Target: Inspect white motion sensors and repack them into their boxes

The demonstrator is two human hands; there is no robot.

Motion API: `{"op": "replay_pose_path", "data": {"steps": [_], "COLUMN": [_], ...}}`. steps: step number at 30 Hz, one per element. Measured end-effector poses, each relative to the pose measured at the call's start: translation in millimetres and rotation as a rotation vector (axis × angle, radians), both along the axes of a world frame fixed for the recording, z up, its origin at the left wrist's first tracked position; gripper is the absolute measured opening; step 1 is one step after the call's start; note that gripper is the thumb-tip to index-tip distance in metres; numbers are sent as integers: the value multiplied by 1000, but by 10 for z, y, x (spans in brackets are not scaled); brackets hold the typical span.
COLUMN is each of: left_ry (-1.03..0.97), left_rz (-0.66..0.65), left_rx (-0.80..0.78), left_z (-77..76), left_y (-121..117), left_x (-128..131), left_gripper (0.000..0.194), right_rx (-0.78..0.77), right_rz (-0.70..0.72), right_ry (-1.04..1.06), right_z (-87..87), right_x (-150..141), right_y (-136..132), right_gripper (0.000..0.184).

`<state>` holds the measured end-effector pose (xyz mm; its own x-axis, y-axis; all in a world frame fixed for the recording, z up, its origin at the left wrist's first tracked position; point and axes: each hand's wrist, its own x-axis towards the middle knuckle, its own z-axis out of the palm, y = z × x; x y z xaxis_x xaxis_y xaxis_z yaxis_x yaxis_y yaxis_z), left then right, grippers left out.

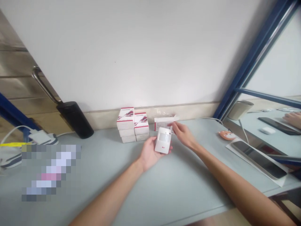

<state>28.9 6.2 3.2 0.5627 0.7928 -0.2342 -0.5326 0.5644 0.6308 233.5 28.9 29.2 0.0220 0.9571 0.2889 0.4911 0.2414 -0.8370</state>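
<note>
A white motion sensor point(163, 140) with a domed lens window and a small red mark rests in my left hand point(150, 153), my fingers wrapped round its sides and back. Just above and to the right of it, my right hand point(182, 133) has its thumb and fingers pinched together by the front of an opened white and red box point(160, 123). What that pinch holds, if anything, is too small to make out. Left of the opened box stand stacked small white and red boxes point(125, 121).
A black cylindrical bottle point(75, 120) leans at the left near the wall. A charger and power strip point(41, 137) lie beyond a blurred-out patch. On the right are an orange animal-shaped item point(227, 135), a phone point(258, 159) on white paper, and a blue-framed mirror point(270, 75).
</note>
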Motion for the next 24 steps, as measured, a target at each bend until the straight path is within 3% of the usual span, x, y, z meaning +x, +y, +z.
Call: {"op": "replay_pose_path", "data": {"steps": [7,11,16,20,24], "left_ry": [164,219,252,335,433], "left_rz": [8,37,-35,-126,-205], "left_rx": [65,90,126,230,313], "left_z": [-41,-32,-15,33,96], "left_y": [-18,-36,-36,-76,-132], "left_x": [38,46,27,25,42], "left_gripper": [43,41,40,35,39], "right_rx": [-326,-386,-284,-100,-24], "right_rz": [138,195,30,-80,-176], "right_ry": [228,348,421,671,834], "right_z": [9,-20,69,149,162], "right_x": [-117,-93,105,538,989], "right_y": [-90,-87,11,172,292], "right_gripper": [49,49,50,53,42]}}
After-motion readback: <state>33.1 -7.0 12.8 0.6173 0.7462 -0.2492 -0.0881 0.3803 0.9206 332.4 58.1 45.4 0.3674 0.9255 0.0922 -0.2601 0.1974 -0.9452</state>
